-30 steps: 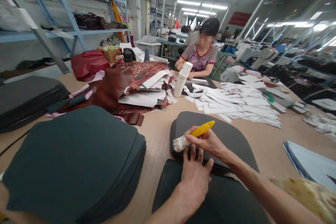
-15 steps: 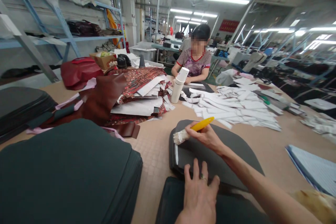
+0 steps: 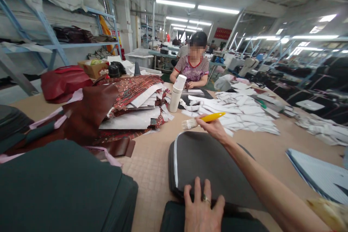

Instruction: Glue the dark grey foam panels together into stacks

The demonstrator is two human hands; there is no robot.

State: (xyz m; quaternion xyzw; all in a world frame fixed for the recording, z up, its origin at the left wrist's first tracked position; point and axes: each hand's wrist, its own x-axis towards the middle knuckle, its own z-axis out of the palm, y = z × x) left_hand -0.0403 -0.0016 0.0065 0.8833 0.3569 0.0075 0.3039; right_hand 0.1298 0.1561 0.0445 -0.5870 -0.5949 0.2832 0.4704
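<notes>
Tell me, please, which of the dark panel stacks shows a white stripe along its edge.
The grey stack touched by the left hand: a white stripe runs along its left edge, whereas the other dark stacks show none.

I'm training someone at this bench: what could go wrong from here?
The left hand rests its fingertips on the dark panel close to the white edge line, and could smear it if wet. The brush in the right hand might drip on the table if its pale bristles are loaded.
</notes>
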